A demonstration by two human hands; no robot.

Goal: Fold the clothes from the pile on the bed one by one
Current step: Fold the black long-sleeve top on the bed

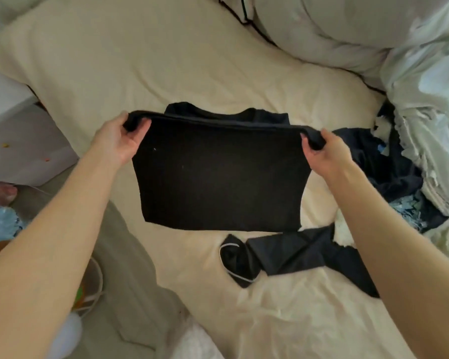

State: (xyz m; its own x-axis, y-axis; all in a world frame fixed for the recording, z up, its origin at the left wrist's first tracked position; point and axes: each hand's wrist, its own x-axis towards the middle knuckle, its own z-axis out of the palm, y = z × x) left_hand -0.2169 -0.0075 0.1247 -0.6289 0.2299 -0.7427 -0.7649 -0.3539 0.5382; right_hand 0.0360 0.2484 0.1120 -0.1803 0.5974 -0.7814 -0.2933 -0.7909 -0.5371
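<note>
- A person's left hand (pixel 119 141) and right hand (pixel 327 151) hold a folded black knit garment (pixel 218 174) by its two upper corners, raised over the cream bed sheet (pixel 166 60); each grip is curled tight round a bunched corner of the fabric, fingers tucked under the fold and thumbs on top.
- The black garment hangs as a flat rectangle, hiding the sheet beneath it; its doubled top edge runs from hand to hand.
- Just behind it lies a dark folded garment (pixel 226 114), only its far edge and neckline showing.
- Near the lower edge, a crumpled dark navy cloth with a white cord (pixel 283 255) rests on the sheet, partly covered by the right forearm.
- To the right, a pile of dark and patterned clothes (pixel 389 167) sits against a rumpled white duvet (pixel 425 99); single pieces in it are hard to tell apart.
- A white pillow with dark piping (pixel 309 27) is cut off at the top edge.
- Blurred objects at the left edge cannot be made out.
</note>
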